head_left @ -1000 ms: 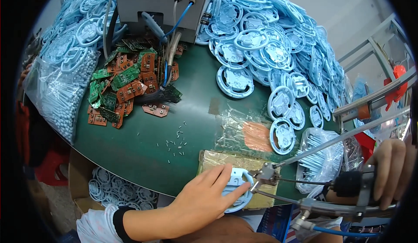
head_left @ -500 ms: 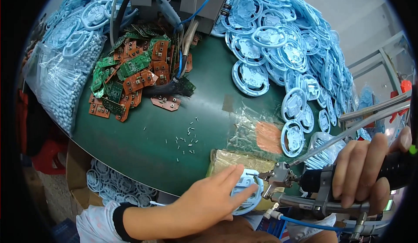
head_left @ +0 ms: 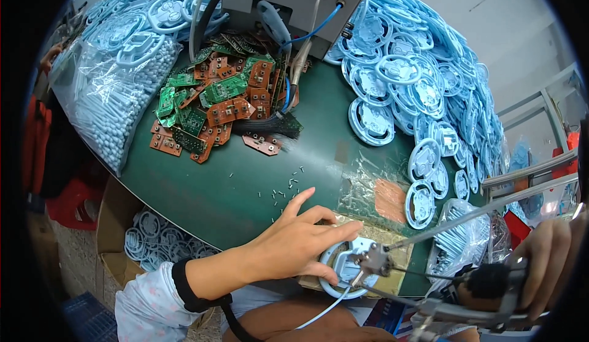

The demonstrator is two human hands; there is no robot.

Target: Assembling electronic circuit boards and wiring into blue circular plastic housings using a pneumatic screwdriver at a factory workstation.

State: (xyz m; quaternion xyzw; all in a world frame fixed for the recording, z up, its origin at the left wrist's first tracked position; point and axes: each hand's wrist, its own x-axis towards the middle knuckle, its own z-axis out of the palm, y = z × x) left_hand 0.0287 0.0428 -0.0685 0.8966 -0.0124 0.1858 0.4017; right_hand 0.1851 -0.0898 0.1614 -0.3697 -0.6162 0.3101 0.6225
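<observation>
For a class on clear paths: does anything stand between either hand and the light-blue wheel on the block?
Nothing visible between the left hand and the wheel. The right hand holds a driver tool whose metal head stands in between, covering part of the wheel's right side.

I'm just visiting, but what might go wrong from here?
The metal tool head sits over the blue wheel-shaped part, close to the left hand; a slip might hurt it. The small loose metal pieces lie near that hand and could get brushed away. The tall heap of blue wheels might slide if bumped.
</observation>
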